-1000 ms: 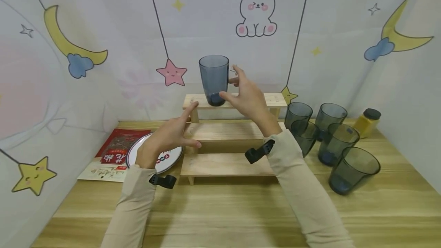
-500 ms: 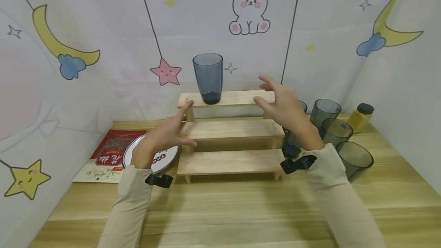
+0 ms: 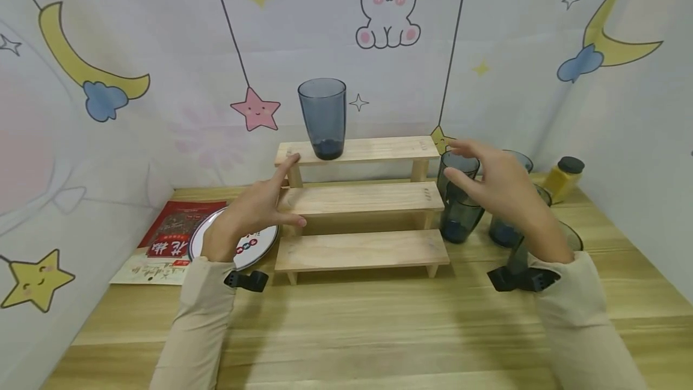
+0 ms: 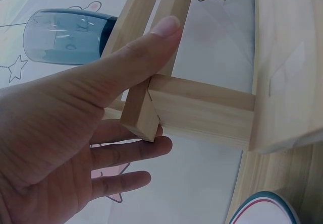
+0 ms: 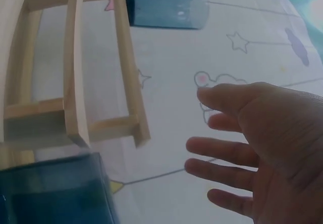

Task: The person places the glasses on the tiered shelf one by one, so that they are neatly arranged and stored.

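Note:
A blue-tinted drinking glass [image 3: 323,119] stands upright on the top tier, toward the left, of a three-tier wooden rack [image 3: 360,199]. My left hand [image 3: 246,215] is at the rack's left end, fingers extended. In the left wrist view its thumb [image 4: 166,30] passes in front of a plank and the other fingers reach behind the plank's end. My right hand [image 3: 500,182] is raised at the rack's right, over a group of similar glasses [image 3: 459,221], and holds nothing. In the right wrist view its fingers [image 5: 222,151] are apart; part of one glass [image 5: 55,193] shows at lower left.
On the left lie a white plate [image 3: 260,248] with a dark rim, partly behind the left hand, and a red packet [image 3: 181,227]. A yellow jar [image 3: 563,179] with a black lid stands at the back right. A patterned curtain [image 3: 216,35] hangs behind the wooden tabletop [image 3: 346,330].
My right hand has let go of the glass on the top tier and moved right, over the other glasses. The left hand has stayed by the rack's left end.

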`<state>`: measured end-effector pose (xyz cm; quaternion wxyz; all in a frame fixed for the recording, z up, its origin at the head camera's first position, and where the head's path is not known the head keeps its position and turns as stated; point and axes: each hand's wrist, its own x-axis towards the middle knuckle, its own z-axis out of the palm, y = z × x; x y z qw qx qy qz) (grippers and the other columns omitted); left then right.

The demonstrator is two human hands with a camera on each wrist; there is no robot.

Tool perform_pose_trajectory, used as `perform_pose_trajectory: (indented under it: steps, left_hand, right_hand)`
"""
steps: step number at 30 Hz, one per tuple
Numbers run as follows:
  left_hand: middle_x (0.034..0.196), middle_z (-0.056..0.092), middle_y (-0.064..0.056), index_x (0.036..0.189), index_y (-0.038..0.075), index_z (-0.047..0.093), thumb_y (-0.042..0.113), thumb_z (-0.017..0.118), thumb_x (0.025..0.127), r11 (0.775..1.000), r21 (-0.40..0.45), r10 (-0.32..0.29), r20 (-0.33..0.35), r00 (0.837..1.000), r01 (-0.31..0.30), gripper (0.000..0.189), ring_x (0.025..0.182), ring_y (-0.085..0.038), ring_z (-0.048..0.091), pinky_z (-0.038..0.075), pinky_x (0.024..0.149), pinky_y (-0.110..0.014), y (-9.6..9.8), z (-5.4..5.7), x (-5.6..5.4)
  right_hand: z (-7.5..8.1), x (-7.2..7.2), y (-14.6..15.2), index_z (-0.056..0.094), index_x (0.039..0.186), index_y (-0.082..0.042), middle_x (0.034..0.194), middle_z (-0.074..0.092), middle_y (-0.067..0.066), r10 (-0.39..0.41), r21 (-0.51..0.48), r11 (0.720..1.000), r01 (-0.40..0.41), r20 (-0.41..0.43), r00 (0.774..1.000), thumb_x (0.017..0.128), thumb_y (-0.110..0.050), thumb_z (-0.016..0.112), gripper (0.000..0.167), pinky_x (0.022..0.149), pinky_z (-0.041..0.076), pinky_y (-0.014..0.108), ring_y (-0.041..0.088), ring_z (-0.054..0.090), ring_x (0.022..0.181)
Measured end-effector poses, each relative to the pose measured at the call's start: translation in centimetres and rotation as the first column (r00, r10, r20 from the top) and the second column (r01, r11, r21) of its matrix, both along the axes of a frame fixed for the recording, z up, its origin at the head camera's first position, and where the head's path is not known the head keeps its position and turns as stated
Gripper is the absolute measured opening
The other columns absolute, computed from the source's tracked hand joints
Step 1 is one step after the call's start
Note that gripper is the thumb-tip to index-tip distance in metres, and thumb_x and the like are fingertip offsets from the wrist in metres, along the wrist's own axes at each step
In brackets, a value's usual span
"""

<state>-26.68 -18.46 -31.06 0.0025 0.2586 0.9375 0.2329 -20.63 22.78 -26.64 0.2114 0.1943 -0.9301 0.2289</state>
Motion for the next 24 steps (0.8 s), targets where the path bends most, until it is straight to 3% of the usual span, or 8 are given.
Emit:
perform_pose_trajectory:
  steps: [2, 6, 9, 12, 14, 16, 20, 24]
  left_hand:
    - [0.128, 0.06, -0.028, 0.162, 0.028, 0.002, 0.04, 0.089, 0.074, 1.0, -0.005, 0.001, -0.006, 1.0, -0.001, 0.125, 0.104, -0.039, 0.063, 0.048, 0.085, -0.053, 0.0, 0.0, 0.0]
    - [0.125, 0.061, -0.028, 0.162, 0.029, 0.001, 0.041, 0.089, 0.074, 1.0, -0.011, 0.001, -0.012, 1.0, -0.001, 0.125, 0.098, -0.036, 0.063, 0.048, 0.082, -0.051, 0.0, -0.1, -0.1]
    - [0.126, 0.061, -0.028, 0.162, 0.029, 0.001, 0.044, 0.089, 0.073, 1.0, -0.013, 0.0, -0.013, 1.0, 0.0, 0.126, 0.098, -0.036, 0.063, 0.048, 0.082, -0.051, -0.1, -0.1, -0.1]
    - [0.127, 0.061, -0.028, 0.162, 0.028, 0.001, 0.045, 0.088, 0.072, 1.0, -0.01, -0.001, -0.012, 1.0, 0.001, 0.126, 0.1, -0.037, 0.063, 0.048, 0.082, -0.051, -0.1, -0.1, -0.1]
    - [0.128, 0.06, -0.029, 0.162, 0.029, 0.001, 0.044, 0.089, 0.073, 1.0, -0.01, 0.001, -0.008, 1.0, -0.001, 0.126, 0.102, -0.037, 0.062, 0.048, 0.083, -0.052, -0.1, -0.2, -0.1]
    - [0.129, 0.059, -0.029, 0.162, 0.029, 0.0, 0.042, 0.089, 0.074, 1.0, -0.006, 0.003, -0.004, 1.0, -0.003, 0.125, 0.102, -0.037, 0.062, 0.048, 0.083, -0.052, 0.0, -0.3, -0.1]
    - [0.131, 0.058, -0.029, 0.162, 0.03, -0.001, 0.04, 0.089, 0.075, 1.0, -0.007, 0.002, 0.005, 1.0, -0.002, 0.125, 0.104, -0.038, 0.061, 0.048, 0.085, -0.053, 0.0, -0.3, 0.0]
    - [0.125, 0.061, -0.029, 0.162, 0.029, -0.002, 0.046, 0.087, 0.074, 1.0, -0.011, -0.001, 0.003, 1.0, 0.001, 0.126, 0.098, -0.036, 0.061, 0.048, 0.081, -0.051, -0.1, -0.1, 0.0]
  right_hand:
    - [0.0, 0.6, 0.8, 0.056, 0.141, -0.01, 0.131, 0.064, 0.015, -0.01, 0.001, 1.0, 0.01, 0.006, 1.0, 0.098, -0.027, 0.067, 0.048, 0.064, 0.046, 0.042, 0.028, 0.061, 0.071]
    - [0.0, 1.5, 2.5, 0.059, 0.138, -0.007, 0.132, 0.063, 0.017, -0.008, -0.018, 1.0, 0.009, 0.03, 1.0, 0.096, -0.024, 0.069, 0.047, 0.091, 0.044, 0.057, 0.038, 0.057, 0.12]
    - [-0.3, 1.9, 3.5, 0.059, 0.136, -0.005, 0.132, 0.062, 0.019, -0.008, -0.001, 1.0, 0.008, 0.04, 0.999, 0.095, -0.023, 0.071, 0.047, 0.092, 0.043, 0.059, 0.04, 0.056, 0.121]
    - [-0.6, 2.2, 4.4, 0.06, 0.135, -0.004, 0.13, 0.063, 0.02, -0.007, 0.04, 0.999, 0.006, 0.024, 1.0, 0.095, -0.023, 0.071, 0.046, 0.077, 0.05, 0.048, 0.029, 0.067, 0.085]
    - [-0.8, 2.5, 5.0, 0.06, 0.135, -0.006, 0.128, 0.063, 0.018, -0.01, 0.068, 0.998, 0.009, 0.016, 1.0, 0.095, -0.024, 0.071, 0.045, 0.063, 0.048, 0.038, 0.018, 0.058, 0.06]
    - [-0.8, 2.7, 5.6, 0.061, 0.134, -0.007, 0.127, 0.064, 0.017, -0.009, 0.086, 0.996, 0.009, 0.004, 1.0, 0.095, -0.023, 0.071, 0.044, 0.057, 0.042, 0.032, 0.013, 0.049, 0.051]
    - [-0.5, 3.4, 6.8, 0.062, 0.133, -0.006, 0.124, 0.066, 0.016, -0.031, 0.096, 0.995, 0.031, 0.003, 1.0, 0.093, -0.021, 0.073, 0.044, 0.065, 0.044, 0.038, 0.024, 0.063, 0.078]
    - [0.1, 4.1, 8.1, 0.06, 0.134, -0.005, 0.128, 0.063, 0.02, -0.067, 0.11, 0.992, 0.058, 0.08, 0.995, 0.092, -0.024, 0.074, 0.048, 0.081, 0.046, 0.056, 0.039, 0.06, 0.109]
